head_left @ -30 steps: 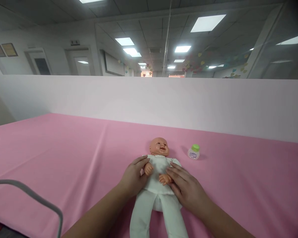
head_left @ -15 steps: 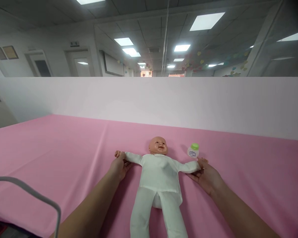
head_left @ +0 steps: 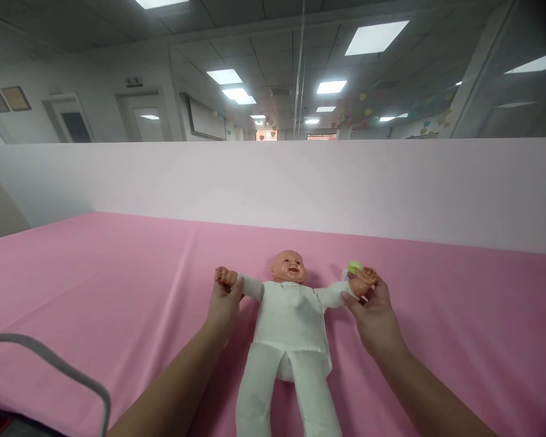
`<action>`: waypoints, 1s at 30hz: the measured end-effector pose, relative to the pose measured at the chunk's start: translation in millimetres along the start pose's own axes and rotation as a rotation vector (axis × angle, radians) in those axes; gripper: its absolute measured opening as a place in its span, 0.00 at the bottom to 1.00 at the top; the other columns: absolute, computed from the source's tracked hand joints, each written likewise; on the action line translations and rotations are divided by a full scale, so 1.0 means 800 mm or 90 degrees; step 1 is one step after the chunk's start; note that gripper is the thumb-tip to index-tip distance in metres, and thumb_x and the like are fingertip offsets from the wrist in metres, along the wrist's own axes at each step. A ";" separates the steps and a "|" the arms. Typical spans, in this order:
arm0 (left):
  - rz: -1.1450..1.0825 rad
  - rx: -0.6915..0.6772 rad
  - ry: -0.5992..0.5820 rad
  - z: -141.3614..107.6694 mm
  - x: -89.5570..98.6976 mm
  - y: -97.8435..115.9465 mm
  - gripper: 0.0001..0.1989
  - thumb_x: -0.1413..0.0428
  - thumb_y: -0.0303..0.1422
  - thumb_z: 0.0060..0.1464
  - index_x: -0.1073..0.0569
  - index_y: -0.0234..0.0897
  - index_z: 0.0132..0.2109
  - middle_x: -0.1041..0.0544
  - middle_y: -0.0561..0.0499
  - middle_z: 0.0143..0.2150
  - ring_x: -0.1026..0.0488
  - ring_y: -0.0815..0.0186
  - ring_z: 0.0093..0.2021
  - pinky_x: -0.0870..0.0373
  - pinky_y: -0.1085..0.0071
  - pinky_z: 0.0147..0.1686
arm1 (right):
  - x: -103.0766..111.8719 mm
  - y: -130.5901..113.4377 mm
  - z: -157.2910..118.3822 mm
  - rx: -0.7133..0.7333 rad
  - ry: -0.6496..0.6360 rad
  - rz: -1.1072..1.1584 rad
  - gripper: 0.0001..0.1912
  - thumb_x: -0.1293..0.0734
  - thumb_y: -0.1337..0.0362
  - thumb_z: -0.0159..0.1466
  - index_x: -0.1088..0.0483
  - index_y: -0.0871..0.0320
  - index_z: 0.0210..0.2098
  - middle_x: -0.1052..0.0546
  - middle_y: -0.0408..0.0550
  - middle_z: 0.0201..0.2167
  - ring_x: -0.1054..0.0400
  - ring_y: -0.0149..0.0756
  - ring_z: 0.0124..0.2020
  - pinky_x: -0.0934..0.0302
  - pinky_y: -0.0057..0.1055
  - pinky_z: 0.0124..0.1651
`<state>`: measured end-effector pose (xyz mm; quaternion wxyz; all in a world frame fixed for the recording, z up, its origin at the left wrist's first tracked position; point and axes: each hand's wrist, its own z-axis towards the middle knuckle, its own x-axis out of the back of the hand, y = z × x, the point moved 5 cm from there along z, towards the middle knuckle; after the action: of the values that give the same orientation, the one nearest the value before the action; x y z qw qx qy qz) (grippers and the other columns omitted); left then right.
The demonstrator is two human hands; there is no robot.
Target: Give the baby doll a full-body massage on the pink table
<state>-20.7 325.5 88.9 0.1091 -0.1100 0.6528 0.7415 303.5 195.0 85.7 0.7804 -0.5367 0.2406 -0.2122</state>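
Note:
A baby doll (head_left: pixel 293 315) with a white cloth body lies on its back on the pink sheet (head_left: pixel 118 273), arms spread to the sides. My left hand (head_left: pixel 225 300) is closed around the doll's arm at the wrist, on the left of the picture. On the other side, my right hand (head_left: pixel 373 306) grips the doll's other arm near its wrist, thumb on the sleeve end. Both plastic doll hands show above my fingers. Just behind my right hand stands a small bottle with a green lid (head_left: pixel 355 266), its lower part mostly hidden.
A low white wall (head_left: pixel 273 182) runs along the back of the pink surface, with glass above it. At the lower left a grey curved rail (head_left: pixel 50 355) rises by the edge. A door (head_left: pixel 0 206) is at the far left.
Both my hands have lifted the doll's arms slightly and moved them a little inward. The doll's hand on the right now covers part of the bottle.

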 end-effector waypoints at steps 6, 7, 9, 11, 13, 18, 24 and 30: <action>0.413 -0.192 -0.216 -0.058 -0.047 0.025 0.19 0.39 0.32 0.58 0.26 0.45 0.56 0.19 0.48 0.53 0.22 0.56 0.53 0.26 0.61 0.53 | -0.054 -0.029 -0.053 0.228 -0.252 -0.254 0.19 0.32 0.63 0.68 0.34 0.50 0.57 0.25 0.55 0.61 0.27 0.45 0.61 0.30 0.46 0.62; 0.461 -0.222 -0.258 -0.064 -0.052 0.026 0.20 0.40 0.30 0.57 0.25 0.46 0.57 0.19 0.49 0.54 0.22 0.56 0.54 0.26 0.60 0.54 | -0.061 -0.032 -0.060 0.276 -0.296 -0.313 0.16 0.33 0.64 0.68 0.32 0.50 0.55 0.25 0.55 0.60 0.28 0.46 0.61 0.30 0.46 0.62; 0.515 -0.273 -0.328 -0.072 -0.059 0.027 0.22 0.40 0.28 0.55 0.24 0.46 0.57 0.19 0.49 0.56 0.23 0.55 0.57 0.27 0.59 0.57 | -0.070 -0.038 -0.072 0.361 -0.368 -0.401 0.15 0.36 0.68 0.67 0.28 0.51 0.52 0.28 0.55 0.63 0.29 0.47 0.62 0.29 0.45 0.61; 0.552 -0.301 -0.372 -0.073 -0.063 0.027 0.22 0.41 0.27 0.54 0.22 0.45 0.56 0.20 0.48 0.59 0.25 0.55 0.61 0.28 0.59 0.61 | -0.075 -0.041 -0.078 0.403 -0.420 -0.455 0.18 0.38 0.73 0.66 0.26 0.52 0.51 0.30 0.55 0.65 0.30 0.47 0.63 0.29 0.44 0.61; 0.595 -0.318 -0.394 -0.071 -0.063 0.024 0.23 0.40 0.27 0.54 0.21 0.44 0.57 0.21 0.47 0.62 0.27 0.53 0.64 0.30 0.56 0.64 | -0.079 -0.041 -0.082 0.422 -0.456 -0.491 0.22 0.39 0.77 0.64 0.25 0.52 0.51 0.31 0.55 0.65 0.30 0.46 0.63 0.29 0.44 0.61; 0.665 -0.371 -0.454 -0.071 -0.066 0.019 0.28 0.39 0.28 0.54 0.24 0.42 0.63 0.25 0.47 0.65 0.34 0.51 0.70 0.39 0.50 0.71 | -0.084 -0.040 -0.088 0.488 -0.477 -0.529 0.28 0.39 0.79 0.62 0.26 0.51 0.55 0.31 0.55 0.65 0.34 0.48 0.66 0.29 0.47 0.62; 0.684 -0.383 -0.489 -0.073 -0.067 0.023 0.30 0.39 0.29 0.55 0.26 0.41 0.65 0.28 0.44 0.68 0.36 0.53 0.71 0.46 0.50 0.74 | -0.079 -0.033 -0.085 0.515 -0.457 -0.549 0.27 0.38 0.78 0.62 0.24 0.48 0.55 0.31 0.53 0.65 0.35 0.51 0.66 0.35 0.57 0.66; 0.560 -0.318 -0.420 -0.065 -0.056 0.020 0.22 0.40 0.35 0.62 0.24 0.44 0.63 0.29 0.42 0.69 0.36 0.52 0.72 0.43 0.49 0.72 | -0.080 -0.028 -0.081 0.529 -0.422 -0.544 0.24 0.38 0.75 0.65 0.26 0.52 0.58 0.25 0.54 0.61 0.37 0.54 0.68 0.42 0.64 0.70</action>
<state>18.4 270.8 111.4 -0.0399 0.3839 0.3748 0.8429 212.0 177.1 96.0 0.8019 -0.2768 -0.3458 -0.4009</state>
